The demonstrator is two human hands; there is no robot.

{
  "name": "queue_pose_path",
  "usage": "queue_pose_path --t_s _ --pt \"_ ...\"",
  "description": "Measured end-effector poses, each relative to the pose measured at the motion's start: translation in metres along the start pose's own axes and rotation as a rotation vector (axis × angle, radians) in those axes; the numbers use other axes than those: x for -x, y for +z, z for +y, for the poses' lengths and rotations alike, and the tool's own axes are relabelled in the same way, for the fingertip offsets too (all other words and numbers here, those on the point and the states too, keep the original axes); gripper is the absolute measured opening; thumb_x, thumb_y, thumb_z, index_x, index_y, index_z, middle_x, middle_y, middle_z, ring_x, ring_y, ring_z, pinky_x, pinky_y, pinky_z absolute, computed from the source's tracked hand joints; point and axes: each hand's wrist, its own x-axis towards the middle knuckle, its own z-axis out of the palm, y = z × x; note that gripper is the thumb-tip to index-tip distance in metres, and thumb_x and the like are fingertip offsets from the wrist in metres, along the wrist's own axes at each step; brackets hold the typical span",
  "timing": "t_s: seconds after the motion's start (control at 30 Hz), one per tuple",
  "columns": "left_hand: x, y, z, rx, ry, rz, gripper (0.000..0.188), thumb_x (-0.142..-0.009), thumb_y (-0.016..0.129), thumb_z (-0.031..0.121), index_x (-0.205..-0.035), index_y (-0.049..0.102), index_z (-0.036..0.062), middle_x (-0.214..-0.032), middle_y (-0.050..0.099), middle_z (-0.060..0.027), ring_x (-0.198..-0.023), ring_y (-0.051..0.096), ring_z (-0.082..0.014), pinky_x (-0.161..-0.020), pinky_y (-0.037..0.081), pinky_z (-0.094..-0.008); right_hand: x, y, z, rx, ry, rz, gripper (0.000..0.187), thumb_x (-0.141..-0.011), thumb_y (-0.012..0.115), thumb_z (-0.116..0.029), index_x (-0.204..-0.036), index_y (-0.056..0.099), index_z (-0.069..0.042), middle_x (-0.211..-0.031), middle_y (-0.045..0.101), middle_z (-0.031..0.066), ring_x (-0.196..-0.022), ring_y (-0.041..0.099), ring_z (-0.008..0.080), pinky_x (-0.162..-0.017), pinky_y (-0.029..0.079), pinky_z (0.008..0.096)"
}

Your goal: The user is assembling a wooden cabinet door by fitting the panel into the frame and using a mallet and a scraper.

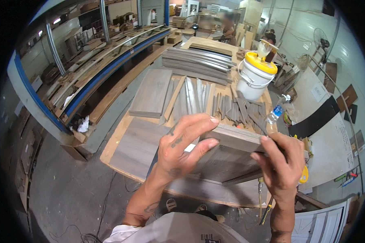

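A grey wood-grain frame with a recessed panel (227,160) stands tilted on the worktable in front of me. My left hand (180,146) grips the left end of its top rail (237,135), fingers over the upper edge and thumb beneath. At the rail's right end my right hand (286,162) pinches it between fingers and thumb. Beneath the frame, a flat grey board (136,139) lies on the table. Beyond the hands are a stack of grey panels (150,93), narrow strips (194,95) and several short offcuts (233,107).
A white bucket with a yellow lid (260,62) and a water bottle (276,112) stand at the table's right side. Longer boards (196,62) are stacked farther back. A blue-edged rack (109,67) runs along the left. A hose (260,194) hangs at the near right. A person (228,28) is in the background.
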Motion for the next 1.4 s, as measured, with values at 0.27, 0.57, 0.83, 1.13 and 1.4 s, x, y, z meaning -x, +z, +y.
queue_pose_path --t_s 0.27,0.57,0.83,1.13,1.4 --pt "0.002 0.010 -0.006 0.000 -0.059 0.039 0.046 -0.073 0.081 0.004 -0.115 0.063 0.0017 -0.109 0.069 -0.0130 -0.095 0.068 -0.0282 -0.079 0.055 -0.0320 0.056 -0.028 0.049 0.172 0.211 -0.024 0.052 -0.066 0.084 -0.021 -0.111 0.066 -0.003 -0.106 0.065 0.0122 -0.102 0.059 0.0302 -0.102 0.037 0.0481" --pt "0.003 0.017 0.004 -0.092 -0.157 -0.042 0.068 -0.070 0.087 0.015 -0.128 0.052 0.0064 -0.114 0.065 -0.0111 -0.087 0.065 -0.0231 -0.071 0.054 -0.0338 0.262 0.054 0.089 -0.857 1.094 -0.121 0.081 -0.079 0.082 -0.035 -0.141 0.045 0.001 -0.135 0.053 0.0107 -0.119 0.054 0.0232 -0.106 0.038 0.0392" --pt "-0.006 0.032 -0.006 -0.192 -0.257 0.074 0.063 -0.078 0.082 0.013 -0.133 0.050 0.0093 -0.115 0.062 -0.0135 -0.088 0.068 -0.0199 -0.069 0.058 -0.0278 0.277 0.170 0.028 -0.927 1.121 -0.156 0.056 -0.086 0.074 -0.019 -0.132 0.050 0.002 -0.122 0.061 0.0209 -0.112 0.058 0.0306 -0.098 0.043 0.0395" --pt "0.133 -0.011 -0.048 -0.501 -0.945 0.351 0.069 -0.079 0.082 0.035 -0.127 0.049 -0.0030 -0.120 0.055 -0.0196 -0.101 0.058 -0.0255 -0.078 0.054 -0.0374 0.235 0.173 0.101 -0.790 0.813 -0.370 0.056 -0.087 0.070 -0.024 -0.138 0.050 -0.012 -0.121 0.058 0.0197 -0.113 0.055 0.0383 -0.097 0.043 0.0442" --pt "0.370 0.010 -0.025 -0.048 -1.754 0.750 0.057 -0.086 0.076 0.014 -0.129 0.039 0.0088 -0.119 0.054 -0.0156 -0.099 0.059 -0.0295 -0.074 0.054 -0.0460 0.318 0.240 0.081 -0.596 0.585 -0.920 0.049 -0.080 0.076 -0.021 -0.126 0.060 -0.013 -0.113 0.061 0.0145 -0.106 0.056 0.0379 -0.089 0.046 0.0481"
